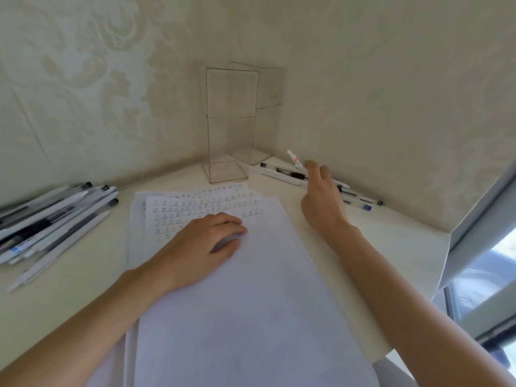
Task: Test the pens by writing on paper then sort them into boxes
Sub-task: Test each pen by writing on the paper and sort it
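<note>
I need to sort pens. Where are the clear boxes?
Head view: the clear boxes stand in the far wall corner, behind the paper, left of the right hand.

On my feed the paper (pixel 251 275) reads as thin, smooth, matt white sheets. The boxes (pixel 230 121) look like clear hard plastic, glossy, with faint reflections. The pens (pixel 55 219) have smooth plastic barrels, some frosted white, some clear. The table (pixel 377 233) is matt cream, and the wall (pixel 83 79) carries embossed wallpaper.

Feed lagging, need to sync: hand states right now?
Left hand: open, resting flat on the paper.
Right hand: fingers pinch a white pen.
</note>
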The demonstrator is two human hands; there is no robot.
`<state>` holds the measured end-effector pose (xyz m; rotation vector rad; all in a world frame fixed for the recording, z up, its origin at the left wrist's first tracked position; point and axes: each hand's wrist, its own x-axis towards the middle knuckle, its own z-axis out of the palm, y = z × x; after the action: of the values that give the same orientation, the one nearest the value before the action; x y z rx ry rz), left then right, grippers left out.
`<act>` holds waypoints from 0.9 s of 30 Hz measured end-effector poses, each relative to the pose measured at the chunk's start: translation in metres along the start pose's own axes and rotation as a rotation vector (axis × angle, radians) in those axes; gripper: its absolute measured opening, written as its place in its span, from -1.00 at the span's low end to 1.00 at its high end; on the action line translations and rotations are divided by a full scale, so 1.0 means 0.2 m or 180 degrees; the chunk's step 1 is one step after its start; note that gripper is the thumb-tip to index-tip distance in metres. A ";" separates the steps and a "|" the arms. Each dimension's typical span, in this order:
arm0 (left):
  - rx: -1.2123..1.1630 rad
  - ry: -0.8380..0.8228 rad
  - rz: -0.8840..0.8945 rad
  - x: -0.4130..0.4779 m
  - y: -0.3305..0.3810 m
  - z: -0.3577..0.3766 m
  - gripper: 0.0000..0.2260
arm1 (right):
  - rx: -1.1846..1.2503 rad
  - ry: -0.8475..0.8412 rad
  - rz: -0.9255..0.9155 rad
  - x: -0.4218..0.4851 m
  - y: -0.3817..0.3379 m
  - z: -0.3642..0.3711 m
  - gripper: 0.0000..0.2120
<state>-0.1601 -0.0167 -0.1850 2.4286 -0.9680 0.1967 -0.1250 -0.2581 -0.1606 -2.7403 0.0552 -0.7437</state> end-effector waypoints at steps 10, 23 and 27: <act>0.0134 0.0311 -0.0144 -0.02 0.00 -0.01 -0.56 | -0.0634 0.0437 -0.0264 -0.04 -0.04 0.05 -0.38; 0.0466 -0.0462 -0.0020 -0.16 -0.01 -0.15 -0.38 | 0.1515 0.0670 -0.0607 -0.07 -0.34 -0.11 -0.64; 0.0597 -0.0737 0.0044 -0.26 -0.02 -0.19 -0.33 | 0.2573 -0.0397 0.0101 -0.09 -0.56 -0.12 -0.42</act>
<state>-0.1935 0.0373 -0.1701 2.6610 -1.1105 0.0103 -0.1566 -0.1549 -0.1166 -1.9956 -0.1883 -0.4437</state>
